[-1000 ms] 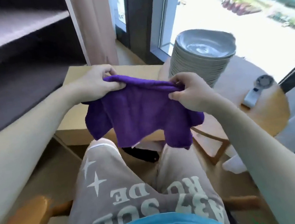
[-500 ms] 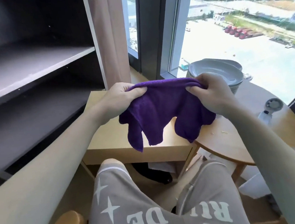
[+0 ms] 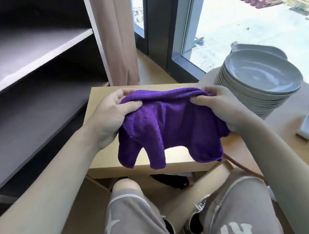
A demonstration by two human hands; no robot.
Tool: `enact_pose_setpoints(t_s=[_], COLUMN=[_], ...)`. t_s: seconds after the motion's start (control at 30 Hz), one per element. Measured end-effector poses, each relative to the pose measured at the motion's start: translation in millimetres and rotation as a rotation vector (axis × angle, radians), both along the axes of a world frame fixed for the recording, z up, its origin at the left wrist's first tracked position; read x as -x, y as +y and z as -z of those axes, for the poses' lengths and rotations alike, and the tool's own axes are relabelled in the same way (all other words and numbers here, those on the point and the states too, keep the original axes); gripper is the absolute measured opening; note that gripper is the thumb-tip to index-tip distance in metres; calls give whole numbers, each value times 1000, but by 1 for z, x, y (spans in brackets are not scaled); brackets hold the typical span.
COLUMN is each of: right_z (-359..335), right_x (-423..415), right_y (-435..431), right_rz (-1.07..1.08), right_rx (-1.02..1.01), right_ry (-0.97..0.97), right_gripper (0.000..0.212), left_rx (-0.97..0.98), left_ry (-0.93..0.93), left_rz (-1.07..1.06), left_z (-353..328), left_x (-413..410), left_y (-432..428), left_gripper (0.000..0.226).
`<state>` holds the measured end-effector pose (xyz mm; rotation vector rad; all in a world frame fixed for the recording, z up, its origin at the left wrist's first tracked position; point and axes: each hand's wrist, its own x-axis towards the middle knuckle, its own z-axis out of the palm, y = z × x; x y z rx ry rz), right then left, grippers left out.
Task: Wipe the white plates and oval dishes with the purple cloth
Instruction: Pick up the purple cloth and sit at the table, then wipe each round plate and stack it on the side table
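Left hand and right hand grip purple cloth, hanging below them.

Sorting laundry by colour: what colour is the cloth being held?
Purple cloth, solid and unpatterned; the head view shows it best.

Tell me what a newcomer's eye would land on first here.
The purple cloth stands out first, stretched in mid-frame between the left hand and right hand, which pinch its top edge while its lower edge hangs loose. Next comes the tall stack of white plates to the right, on the round wooden table by the window.
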<state>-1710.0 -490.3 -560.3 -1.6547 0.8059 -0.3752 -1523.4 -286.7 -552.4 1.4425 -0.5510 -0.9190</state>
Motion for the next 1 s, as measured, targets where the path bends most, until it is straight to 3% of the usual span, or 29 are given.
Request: enact_pose_setpoints(t_s=[0.03,0.17,0.3,0.43,0.57,0.63,0.8,0.9,1.0], right_z=[0,-1,-14,-26,-27,-29,-35,-33,-30], right_x=[0,18,55,101,135,145,153,161,172], right_y=[2,16,18,0,-25,-40,-70,-80,-81], right_rz=[1,-72,-65,53,258,390,614,583,419], right_rx=[-43,-169,66,348,338,256,-202,-326,-399], right_ry=[-4,-64,-38,1,-21,-58,-336,-433,-513], right_gripper=[25,19,19,11,16,15,14,8,29], left_rx=[-6,2,14,2,-11,5,-1,7,23], left_ry=[-14,-53,-37,-26,-38,-31,21,72,77], left_rz=[5,1,-6,71,170,216,346,370,381], left_z=[-1,1,12,15,7,1,-8,-10,-8], left_x=[-3,-4,12,49,92,108,146,166,179], left_y=[1,-2,-15,-53,-97,-118,-162,-178,-189], left_gripper=[20,19,14,30,26,22,34,39,46])
